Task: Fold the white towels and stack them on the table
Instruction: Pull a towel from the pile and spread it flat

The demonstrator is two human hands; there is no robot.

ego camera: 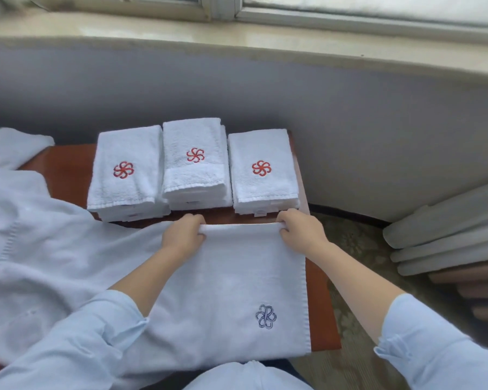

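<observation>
Reddish-brown wooden table [65, 170] is standing near a grey-blue wall [350, 122]. Beyond the table, above that wall, a pale stone sill [152, 32] is running the full width and catching soft daylight. Higher again beyond the table, a white window frame [223, 9] is showing. Right of the table, patterned olive carpet [358, 249] is covering the floor. Farther right of the table, grey and brown pleated folds [448, 226] are lying, kind unclear.

One camera rode on my head, facing forward and down, close above my fingers [197, 220], table [68, 170] stretching beyond them.
</observation>
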